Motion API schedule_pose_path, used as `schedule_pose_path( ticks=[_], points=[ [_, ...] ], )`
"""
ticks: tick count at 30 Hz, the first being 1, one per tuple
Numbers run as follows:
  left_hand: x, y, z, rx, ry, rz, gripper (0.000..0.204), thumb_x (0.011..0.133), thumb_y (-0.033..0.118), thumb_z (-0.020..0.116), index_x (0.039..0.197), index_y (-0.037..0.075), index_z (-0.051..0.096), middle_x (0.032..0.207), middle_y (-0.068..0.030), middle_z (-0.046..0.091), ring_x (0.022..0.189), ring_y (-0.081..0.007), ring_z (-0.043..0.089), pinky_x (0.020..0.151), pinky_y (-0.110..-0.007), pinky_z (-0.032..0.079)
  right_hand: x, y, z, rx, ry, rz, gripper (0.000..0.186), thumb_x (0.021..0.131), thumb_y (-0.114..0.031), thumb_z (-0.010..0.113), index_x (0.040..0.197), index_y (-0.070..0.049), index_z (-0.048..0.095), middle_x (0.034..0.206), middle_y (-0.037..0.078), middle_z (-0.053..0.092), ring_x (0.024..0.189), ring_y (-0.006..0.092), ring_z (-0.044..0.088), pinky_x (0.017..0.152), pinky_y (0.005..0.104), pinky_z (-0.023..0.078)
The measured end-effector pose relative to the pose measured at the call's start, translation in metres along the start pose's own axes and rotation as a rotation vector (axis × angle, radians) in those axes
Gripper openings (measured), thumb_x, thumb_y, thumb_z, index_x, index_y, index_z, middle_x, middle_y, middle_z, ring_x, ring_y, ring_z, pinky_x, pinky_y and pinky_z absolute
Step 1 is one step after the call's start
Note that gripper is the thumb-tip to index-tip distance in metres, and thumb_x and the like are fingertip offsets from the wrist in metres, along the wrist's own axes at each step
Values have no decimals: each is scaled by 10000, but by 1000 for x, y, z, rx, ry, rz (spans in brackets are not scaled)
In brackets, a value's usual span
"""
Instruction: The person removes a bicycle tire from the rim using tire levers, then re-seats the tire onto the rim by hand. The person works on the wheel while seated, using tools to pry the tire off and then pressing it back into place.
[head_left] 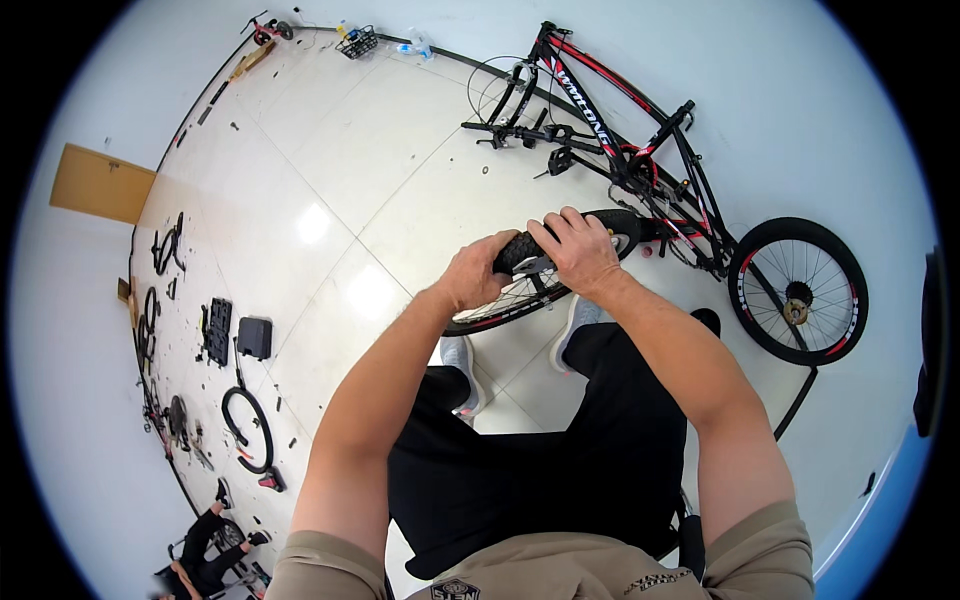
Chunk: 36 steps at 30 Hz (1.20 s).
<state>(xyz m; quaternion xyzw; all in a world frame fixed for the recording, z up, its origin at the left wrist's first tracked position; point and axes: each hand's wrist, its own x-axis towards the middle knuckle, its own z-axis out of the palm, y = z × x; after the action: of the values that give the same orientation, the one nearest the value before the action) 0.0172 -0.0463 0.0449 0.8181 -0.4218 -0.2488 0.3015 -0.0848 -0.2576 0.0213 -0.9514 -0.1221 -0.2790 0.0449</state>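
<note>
Both my hands grip a bicycle wheel (pixel 625 230) with a black knobby tyre, held tilted low over my feet. My left hand (pixel 476 270) is closed round the tyre on the left of the top section. My right hand (pixel 578 250) has its fingers curled over the tyre a little to the right. A small flat grey piece (pixel 532 266) shows at the tyre between my hands; I cannot make out what it is. My shoes (pixel 462 375) are beneath the wheel.
A black-red bicycle frame (pixel 590 110) leans by the wall, beside another wheel (pixel 798 300). Leftward on the tiled floor (pixel 330 180) lie an open tool case (pixel 216 330), a closed case (pixel 255 338), a loose tyre (pixel 250 430) and several parts. A person (pixel 210 560) sits at the lower left.
</note>
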Motion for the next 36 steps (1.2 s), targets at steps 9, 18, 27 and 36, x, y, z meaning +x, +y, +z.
schedule_pose_path(
  ticks=[9, 18, 27, 36],
  points=[
    [-26, 14, 47, 615, 326, -198, 854, 749, 157, 817, 1503, 124, 417, 1112, -155, 603, 1019, -350, 614, 881, -500, 486, 2, 2, -4, 25, -125, -35, 359, 771, -125, 672, 1130, -119, 648, 928, 47, 629, 936, 242, 607, 690, 364, 469],
    [-14, 21, 49, 580, 317, -178, 648, 782, 35, 725, 1378, 118, 485, 1081, -154, 623, 984, -335, 661, 805, -488, 527, -1, -7, -10, 55, -121, 81, 640, 692, -33, 725, 1317, -111, 613, 1166, 98, 623, 1073, 322, 591, 821, 421, 548],
    [-13, 9, 23, 308, 18, -105, 806, 756, 9, 738, 1469, 62, 365, 1168, -234, 585, 1073, -432, 632, 928, -487, 532, 17, 5, -18, 74, -279, -161, 648, 670, -145, 835, 1276, -90, 613, 1015, 75, 642, 966, 275, 642, 785, 387, 553],
    [-9, 2, 16, 230, -75, -52, 731, 749, 19, 741, 1399, 52, 409, 1133, -242, 607, 1030, -426, 660, 881, -471, 554, 19, 10, -19, 138, -355, -224, 552, 665, -114, 808, 1180, -66, 614, 883, 67, 632, 891, 269, 646, 698, 396, 555]
  ],
)
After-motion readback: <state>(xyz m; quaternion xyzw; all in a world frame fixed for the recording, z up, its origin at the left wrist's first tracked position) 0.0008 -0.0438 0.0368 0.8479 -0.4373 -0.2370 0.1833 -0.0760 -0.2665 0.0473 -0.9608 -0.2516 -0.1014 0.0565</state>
